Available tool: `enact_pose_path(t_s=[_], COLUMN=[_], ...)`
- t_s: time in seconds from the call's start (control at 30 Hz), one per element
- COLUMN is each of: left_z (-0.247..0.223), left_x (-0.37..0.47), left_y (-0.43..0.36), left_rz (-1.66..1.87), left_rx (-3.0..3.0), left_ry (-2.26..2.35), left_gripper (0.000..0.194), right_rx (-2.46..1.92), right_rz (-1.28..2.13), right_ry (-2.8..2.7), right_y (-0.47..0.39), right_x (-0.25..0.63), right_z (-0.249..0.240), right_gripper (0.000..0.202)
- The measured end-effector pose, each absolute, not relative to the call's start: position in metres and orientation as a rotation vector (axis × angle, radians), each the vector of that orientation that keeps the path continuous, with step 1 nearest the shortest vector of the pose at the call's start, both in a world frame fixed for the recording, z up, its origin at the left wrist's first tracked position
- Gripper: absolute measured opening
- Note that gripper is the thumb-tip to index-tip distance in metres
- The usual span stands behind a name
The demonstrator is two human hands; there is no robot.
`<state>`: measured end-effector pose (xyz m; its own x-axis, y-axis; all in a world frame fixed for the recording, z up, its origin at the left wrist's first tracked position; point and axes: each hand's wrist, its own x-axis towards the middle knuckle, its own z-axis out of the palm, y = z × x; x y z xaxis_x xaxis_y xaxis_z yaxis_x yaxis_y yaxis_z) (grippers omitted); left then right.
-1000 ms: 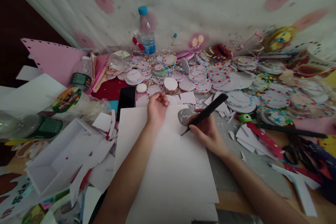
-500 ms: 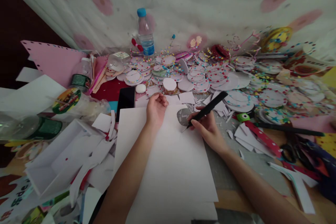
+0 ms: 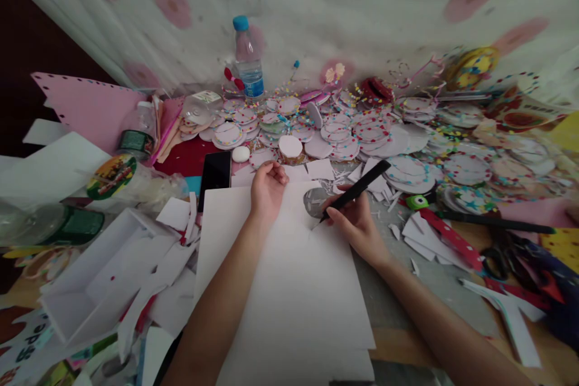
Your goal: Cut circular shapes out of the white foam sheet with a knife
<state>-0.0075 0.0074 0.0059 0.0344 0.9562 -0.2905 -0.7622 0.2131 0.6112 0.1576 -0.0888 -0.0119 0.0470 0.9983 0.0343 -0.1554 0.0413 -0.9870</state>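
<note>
White paper (image 3: 289, 307) lies in front of me, with a hole near its top right through which grey shows. My right hand (image 3: 355, 217) grips a black pen (image 3: 357, 189), its tip touching the sheet just below the hole. A faint short line shows by the tip. Resting on the upper part of the sheet, my left hand (image 3: 268, 187) has its fingers curled inward; whether anything is inside them is hidden.
Behind the paper are piles of round white discs edged with coloured dots (image 3: 337, 129), and a water bottle (image 3: 249, 66). A black phone (image 3: 216, 175) lies left. Further left are a white box (image 3: 99, 277) and bottles; scissors (image 3: 495, 262) lie right.
The pen tip has shifted slightly left, and a faint line now shows beside it. The whole view has moved a little. My left hand keeps its place on the paper.
</note>
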Motion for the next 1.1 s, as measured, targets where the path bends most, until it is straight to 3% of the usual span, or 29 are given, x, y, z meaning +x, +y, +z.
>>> enact_pose_path(t_s=[1.1], left_z=[0.0048], left_x=[-0.0076], left_y=[0.0068], left_rz=[1.36], left_rx=[0.338], left_ry=[0.737], left_gripper=[0.012], right_rx=[-1.12], right_rz=[1.17], right_ry=[-1.035], right_y=[-0.0895], right_x=[0.1631], right_z=[-0.0188], right_gripper=[0.04])
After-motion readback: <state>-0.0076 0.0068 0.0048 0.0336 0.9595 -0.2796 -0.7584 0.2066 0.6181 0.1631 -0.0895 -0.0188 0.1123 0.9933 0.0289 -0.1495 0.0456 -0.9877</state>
